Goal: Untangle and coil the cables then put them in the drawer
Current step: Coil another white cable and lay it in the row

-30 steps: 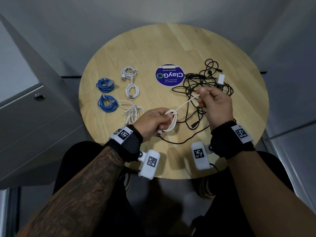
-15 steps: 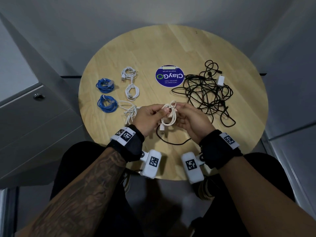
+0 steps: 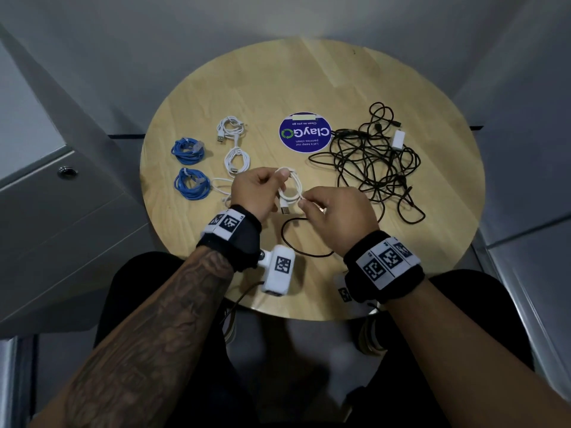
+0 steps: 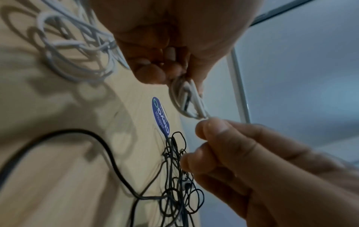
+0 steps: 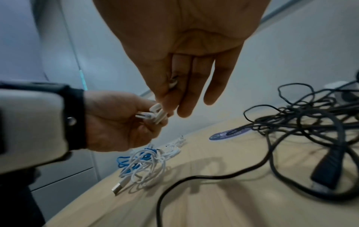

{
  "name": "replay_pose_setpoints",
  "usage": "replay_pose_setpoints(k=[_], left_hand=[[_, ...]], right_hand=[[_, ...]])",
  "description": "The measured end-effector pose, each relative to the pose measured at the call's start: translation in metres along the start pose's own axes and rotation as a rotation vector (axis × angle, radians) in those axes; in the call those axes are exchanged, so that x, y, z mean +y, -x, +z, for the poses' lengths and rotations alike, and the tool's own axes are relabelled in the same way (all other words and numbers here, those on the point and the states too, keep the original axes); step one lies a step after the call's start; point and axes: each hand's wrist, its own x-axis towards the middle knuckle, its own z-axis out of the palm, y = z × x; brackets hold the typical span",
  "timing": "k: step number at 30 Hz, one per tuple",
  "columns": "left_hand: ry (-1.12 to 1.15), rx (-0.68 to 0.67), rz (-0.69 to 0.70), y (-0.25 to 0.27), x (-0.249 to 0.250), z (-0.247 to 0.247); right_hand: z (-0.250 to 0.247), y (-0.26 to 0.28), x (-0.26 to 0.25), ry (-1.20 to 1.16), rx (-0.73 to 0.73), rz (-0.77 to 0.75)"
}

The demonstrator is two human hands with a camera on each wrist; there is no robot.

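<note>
Over the near middle of the round wooden table (image 3: 309, 72), both hands hold a small white cable coil (image 3: 290, 188). My left hand (image 3: 258, 193) pinches the coil's top between thumb and fingers. My right hand (image 3: 333, 208) pinches its lower right side; the other fingers are straighter. The coil's USB plug (image 3: 285, 210) hangs below. In the left wrist view the white coil (image 4: 189, 101) spans between the two hands. A tangle of black cables (image 3: 374, 159) lies to the right. Two blue coils (image 3: 188, 151) and white coils (image 3: 236, 159) lie at the left.
A round purple sticker (image 3: 304, 131) is on the table's middle. A white adapter (image 3: 398, 139) sits in the black tangle. One black cable loop (image 3: 296, 239) runs toward the near edge. A grey drawer cabinet with a lock (image 3: 66, 172) stands at the left.
My right hand came in from the stretched cable end to the coil. The white cable is now fully looped, and both hands have shifted slightly away from me.
</note>
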Motion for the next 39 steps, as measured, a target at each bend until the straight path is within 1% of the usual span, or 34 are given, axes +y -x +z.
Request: replay_pose_setpoints(k=[1, 3, 5, 6, 8, 11, 15, 17, 19, 23, 26, 27, 29, 31, 32, 33, 34, 36, 37, 39], left_hand=[[0.028, -0.007, -0.015, -0.002, 0.002, 0.001], [0.074, -0.036, -0.045, -0.004, 0.005, 0.005], [0.054, -0.081, -0.048, -0.013, 0.011, 0.005], [0.011, -0.094, -0.04, -0.021, 0.014, 0.004], [-0.128, -0.096, -0.029, -0.043, 0.023, 0.0], [-0.426, -0.138, -0.045, -0.081, 0.034, -0.01], [-0.81, -0.225, -0.024, -0.111, 0.028, -0.014], [-0.893, -0.244, 0.006, -0.114, 0.023, -0.013], [-0.927, -0.221, 0.018, -0.116, 0.02, -0.011], [-0.932, -0.161, 0.04, -0.114, 0.03, -0.016], [-0.98, -0.149, 0.144, -0.098, 0.044, -0.032], [-1.007, -0.176, 0.163, -0.088, 0.047, -0.036], [-1.119, -0.296, 0.151, -0.065, 0.046, -0.042], [-1.31, -0.454, 0.133, -0.043, 0.036, -0.041], [-1.415, -0.506, 0.141, -0.035, 0.03, -0.04], [-1.498, -0.528, 0.154, -0.028, 0.025, -0.039], [-1.538, -0.521, 0.16, -0.024, 0.02, -0.039], [-1.492, -0.49, 0.14, -0.021, 0.016, -0.04], [-1.421, -0.466, 0.135, -0.02, 0.017, -0.042], [-1.244, -0.369, 0.159, -0.019, 0.021, -0.049]], right_hand=[[-0.001, 0.001, -0.002, 0.006, 0.027, -0.017], [0.001, 0.001, -0.002, -0.008, 0.066, -0.002], [0.006, 0.0, 0.003, -0.081, 0.057, 0.073], [0.008, -0.001, 0.005, -0.144, 0.024, 0.132], [0.011, -0.002, 0.01, -0.248, -0.053, 0.238], [0.013, -0.003, 0.018, -0.276, -0.102, 0.316], [0.013, -0.003, 0.022, -0.255, -0.147, 0.32], [0.014, -0.001, 0.022, -0.248, -0.183, 0.299], [0.014, 0.0, 0.021, -0.254, -0.201, 0.28], [0.013, 0.0, 0.02, -0.253, -0.224, 0.269], [0.011, 0.0, 0.017, -0.266, -0.223, 0.273], [0.011, 0.0, 0.017, -0.268, -0.222, 0.272], [0.012, 0.001, 0.015, -0.27, -0.223, 0.269], [0.013, 0.002, 0.013, -0.28, -0.222, 0.27], [0.014, 0.003, 0.012, -0.287, -0.222, 0.273], [0.016, 0.004, 0.012, -0.294, -0.219, 0.275], [0.017, 0.005, 0.012, -0.3, -0.214, 0.277], [0.019, 0.008, 0.012, -0.318, -0.201, 0.282], [0.02, 0.009, 0.012, -0.329, -0.198, 0.284], [0.021, 0.012, 0.011, -0.349, -0.211, 0.285]])
